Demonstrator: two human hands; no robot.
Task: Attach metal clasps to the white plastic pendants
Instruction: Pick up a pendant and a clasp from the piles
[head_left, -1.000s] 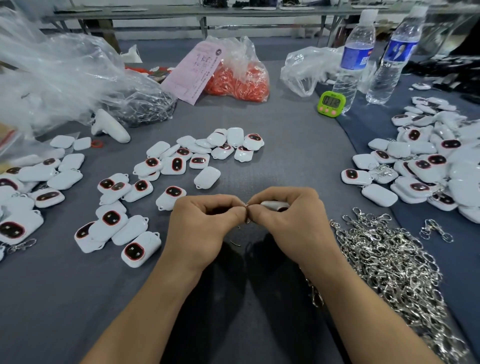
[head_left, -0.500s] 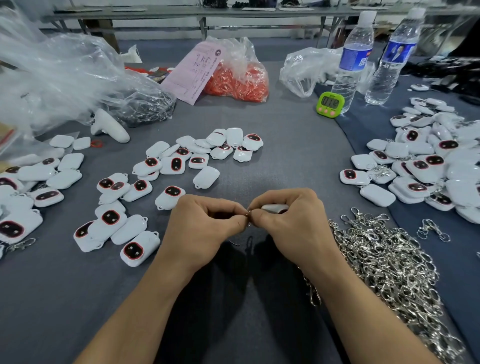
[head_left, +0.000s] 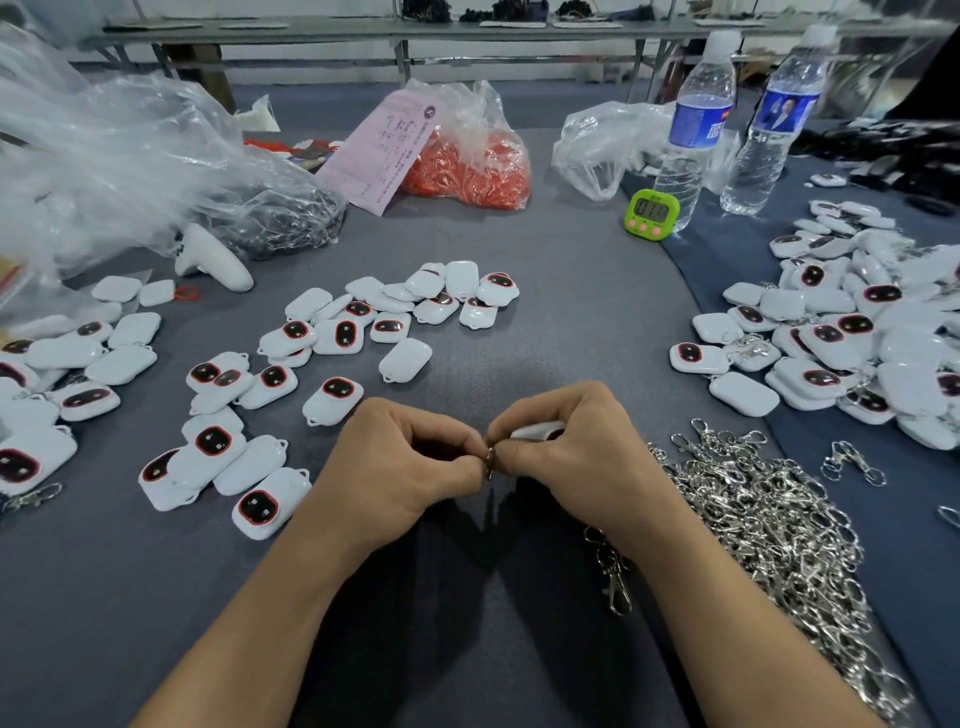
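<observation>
fingers (head_left: 464, 464) on small metal ring (head_left: 489, 460)

Assembly workshop: pendant heaps (head_left: 857, 332), clasp pile (head_left: 769, 519), parts bags (head_left: 467, 161).

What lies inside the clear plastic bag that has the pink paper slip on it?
A heap of small orange-red pieces fills the clear plastic bag. The pink paper slip hides its left part.

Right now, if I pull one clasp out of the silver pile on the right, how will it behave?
The clasp pile looks tangled, hooks and rings interlocked, so pulling one probably drags neighbours along. Each piece seems a jointed chain, likely floppy, not stiff. On the grey cloth they should not roll.
</observation>
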